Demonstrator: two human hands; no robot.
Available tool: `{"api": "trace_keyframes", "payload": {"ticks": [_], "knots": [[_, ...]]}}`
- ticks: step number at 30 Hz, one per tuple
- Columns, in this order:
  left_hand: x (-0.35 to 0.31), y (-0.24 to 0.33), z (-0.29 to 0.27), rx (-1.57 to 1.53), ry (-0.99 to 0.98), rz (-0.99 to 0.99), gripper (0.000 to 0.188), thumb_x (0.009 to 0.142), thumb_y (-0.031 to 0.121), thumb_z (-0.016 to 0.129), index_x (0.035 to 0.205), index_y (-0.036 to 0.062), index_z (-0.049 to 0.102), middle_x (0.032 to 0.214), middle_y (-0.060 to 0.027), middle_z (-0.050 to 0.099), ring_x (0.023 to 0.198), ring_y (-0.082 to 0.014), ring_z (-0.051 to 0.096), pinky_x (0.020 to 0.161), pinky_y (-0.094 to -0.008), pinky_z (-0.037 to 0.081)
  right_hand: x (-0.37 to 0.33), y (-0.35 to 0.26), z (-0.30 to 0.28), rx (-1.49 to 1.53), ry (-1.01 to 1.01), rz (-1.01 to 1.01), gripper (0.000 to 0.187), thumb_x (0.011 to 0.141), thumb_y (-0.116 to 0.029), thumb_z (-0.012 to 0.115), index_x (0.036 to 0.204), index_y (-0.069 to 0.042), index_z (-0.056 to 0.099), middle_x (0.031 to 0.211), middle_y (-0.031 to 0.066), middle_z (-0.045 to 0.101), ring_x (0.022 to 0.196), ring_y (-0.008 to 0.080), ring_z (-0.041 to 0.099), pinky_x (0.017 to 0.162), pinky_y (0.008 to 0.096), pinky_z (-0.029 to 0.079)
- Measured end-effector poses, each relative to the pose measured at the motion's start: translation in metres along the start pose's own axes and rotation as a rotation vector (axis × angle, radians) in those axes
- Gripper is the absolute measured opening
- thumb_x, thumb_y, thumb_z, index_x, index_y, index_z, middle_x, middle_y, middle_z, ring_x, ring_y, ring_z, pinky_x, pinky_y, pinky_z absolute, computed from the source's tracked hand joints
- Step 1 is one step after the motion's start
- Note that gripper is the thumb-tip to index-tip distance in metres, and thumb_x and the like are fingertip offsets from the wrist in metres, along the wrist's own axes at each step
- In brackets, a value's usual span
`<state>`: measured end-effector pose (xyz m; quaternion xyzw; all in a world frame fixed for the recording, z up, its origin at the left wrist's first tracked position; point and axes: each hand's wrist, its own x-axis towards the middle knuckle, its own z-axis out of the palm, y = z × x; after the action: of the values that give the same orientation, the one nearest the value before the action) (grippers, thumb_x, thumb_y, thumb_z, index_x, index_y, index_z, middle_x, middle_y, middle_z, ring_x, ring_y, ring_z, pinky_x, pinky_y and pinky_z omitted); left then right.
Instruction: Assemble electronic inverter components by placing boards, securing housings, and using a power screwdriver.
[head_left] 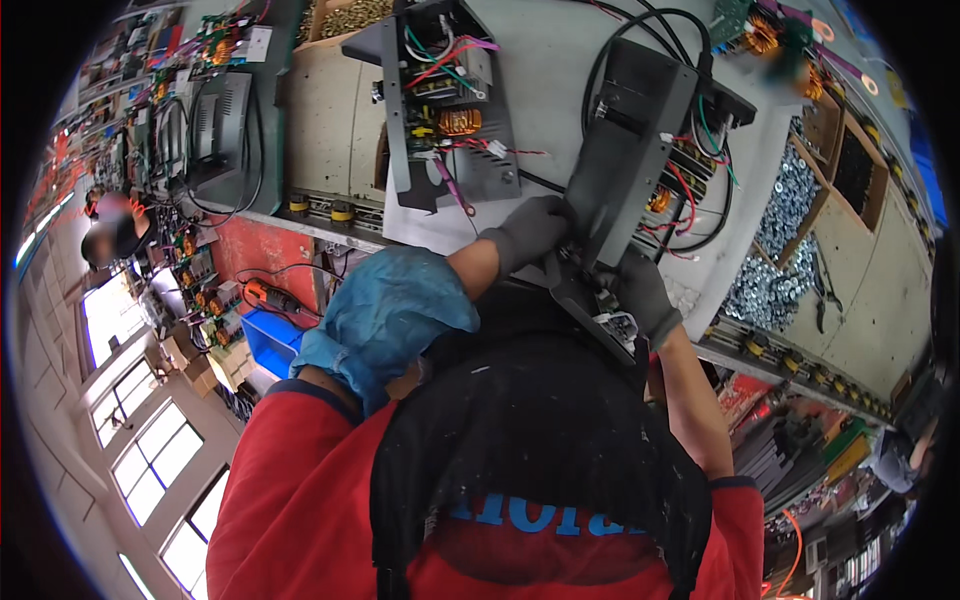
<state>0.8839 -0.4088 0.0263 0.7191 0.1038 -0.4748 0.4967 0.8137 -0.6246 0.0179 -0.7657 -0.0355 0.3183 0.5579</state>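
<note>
A dark grey metal housing lies at a slant on the bench in front of me, with circuit parts, coils and coloured wires along its right side. At its near end, a dark end panel with small metal fittings reaches over the bench edge toward my body. In a grey glove, my left hand grips the left side where housing and panel meet. My right hand, gloved too, is closed about the right side of that joint; its fingertips are partly hidden. A blue sleeve cover wraps my left forearm.
Left of the housing stands a second open chassis with a copper coil and loose wires. To the right are heaped metal nuts, black-handled pliers and a wooden bin. An orange power tool and a blue bin sit lower left.
</note>
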Motion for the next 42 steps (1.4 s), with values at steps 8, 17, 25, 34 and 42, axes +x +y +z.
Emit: {"api": "trace_keyframes", "payload": {"ticks": [8, 17, 25, 34, 42], "knots": [[-0.008, 0.014, -0.002, 0.027, -0.026, -0.054, 0.030, 0.086, 0.020, 0.051, 0.107, 0.0043, 0.066, 0.083, -0.0062, 0.063, 0.059, -0.0135, 0.055, 0.048, -0.0290, 0.045, 0.004, 0.005, -0.003, -0.008, -0.011, -0.082, 0.024, 0.087, -0.026, 0.069, 0.107, -0.013, 0.070, 0.092, 0.0124, 0.069, 0.086, 0.0323, 0.067, 0.073, 0.0388, 0.052], [-0.004, 0.001, 0.002, 0.065, 0.053, -0.026, 0.033, 0.088, 0.018, 0.055, 0.114, -0.0015, 0.061, 0.101, -0.0127, 0.066, 0.090, -0.0192, 0.063, 0.076, -0.0302, 0.052, 0.008, 0.001, 0.004, 0.515, 0.001, 0.101, 0.037, 0.093, -0.032, 0.064, 0.110, 0.000, 0.063, 0.095, 0.0099, 0.069, 0.082, 0.0238, 0.067, 0.071, 0.0344, 0.052], [-0.010, -0.011, 0.019, -0.225, 0.214, -0.175, 0.041, 0.089, 0.019, 0.058, 0.118, -0.0101, 0.054, 0.107, -0.0163, 0.064, 0.098, -0.0220, 0.064, 0.082, -0.0341, 0.054, -0.014, 0.019, -0.011, 1.286, 0.255, 0.066, 0.024, 0.094, -0.021, 0.060, 0.111, -0.005, 0.055, 0.098, 0.0048, 0.059, 0.090, 0.0171, 0.061, 0.075, 0.0338, 0.052], [-0.010, -0.036, 0.017, -0.915, -0.193, -0.291, 0.034, 0.096, 0.022, 0.055, 0.120, -0.0017, 0.053, 0.105, -0.0142, 0.063, 0.094, -0.0274, 0.066, 0.081, -0.0419, 0.057, -0.098, 0.001, -0.016, -0.327, 0.385, -0.133, 0.047, 0.083, -0.016, 0.069, 0.126, -0.004, 0.055, 0.124, 0.0126, 0.059, 0.118, 0.0303, 0.056, 0.097, 0.0413, 0.047], [0.011, -0.072, 0.018, -0.623, -0.212, -0.039, 0.027, 0.094, 0.005, 0.054, 0.120, 0.0002, 0.056, 0.111, -0.0123, 0.062, 0.095, -0.0252, 0.066, 0.084, -0.0395, 0.057, -0.082, 0.011, -0.009, -0.241, 0.201, -0.260, 0.058, 0.078, -0.020, 0.074, 0.128, 0.000, 0.054, 0.121, 0.0201, 0.061, 0.108, 0.0389, 0.060, 0.094, 0.0418, 0.047]]}}
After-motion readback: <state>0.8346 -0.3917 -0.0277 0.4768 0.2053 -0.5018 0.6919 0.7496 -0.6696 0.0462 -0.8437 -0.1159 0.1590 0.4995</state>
